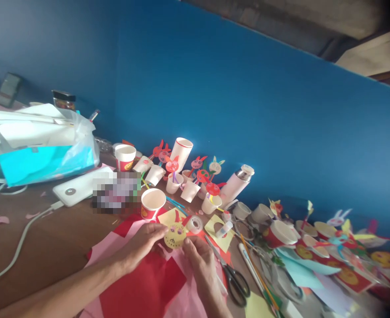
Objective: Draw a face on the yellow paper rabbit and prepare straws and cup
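Your left hand (142,242) and right hand (201,260) pinch, facing each other.
Your bare left forearm (92,283) stretches in long from the lower left, its hand pointing rightward with the fingers drawn together at the tips. Your right wrist (213,293) rises from the bottom edge, leaning left; the thumb (188,247) angles up and leftward, the other fingers mostly hidden. Your fingertips stand near each other, apart.

1. The left hand (145,240) and right hand (200,258) hold a yellow paper face (175,237).
2. Red paper (141,285) lies below.
3. Black-handled scissors (230,269) lie near the right hand.
4. Blurred cups (283,233) at right seem decorated.
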Available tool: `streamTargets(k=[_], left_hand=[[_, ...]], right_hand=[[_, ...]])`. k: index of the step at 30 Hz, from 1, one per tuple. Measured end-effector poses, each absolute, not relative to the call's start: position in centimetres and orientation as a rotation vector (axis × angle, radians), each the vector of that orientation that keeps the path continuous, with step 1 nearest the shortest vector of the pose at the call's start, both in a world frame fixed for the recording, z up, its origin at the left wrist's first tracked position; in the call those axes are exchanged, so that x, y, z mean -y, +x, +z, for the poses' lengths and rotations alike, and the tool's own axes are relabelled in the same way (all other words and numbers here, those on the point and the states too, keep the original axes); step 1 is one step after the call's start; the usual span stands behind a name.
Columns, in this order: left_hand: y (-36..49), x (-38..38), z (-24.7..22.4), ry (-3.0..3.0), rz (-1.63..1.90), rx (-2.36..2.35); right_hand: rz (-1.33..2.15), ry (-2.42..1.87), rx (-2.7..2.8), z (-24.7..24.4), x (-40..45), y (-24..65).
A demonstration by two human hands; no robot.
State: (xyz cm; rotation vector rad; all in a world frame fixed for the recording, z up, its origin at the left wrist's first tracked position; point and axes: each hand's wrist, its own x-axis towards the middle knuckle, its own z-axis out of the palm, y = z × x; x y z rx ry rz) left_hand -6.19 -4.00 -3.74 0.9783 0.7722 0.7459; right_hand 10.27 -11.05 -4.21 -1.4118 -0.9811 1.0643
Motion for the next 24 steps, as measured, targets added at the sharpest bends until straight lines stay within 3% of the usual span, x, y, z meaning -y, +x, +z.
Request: streamTargets(k=[9,24], left_hand=[[-6.0,4.4,-4.1,1.034,0.632,-0.734],[-6.3,4.1,-4.0,1.088,0.684,-0.716]], right_hand=[[1.278,-1.134,0.596,-5.3,10.9,9.4],[1.134,-1.292,0.835,-5.5,12.0,9.8]])
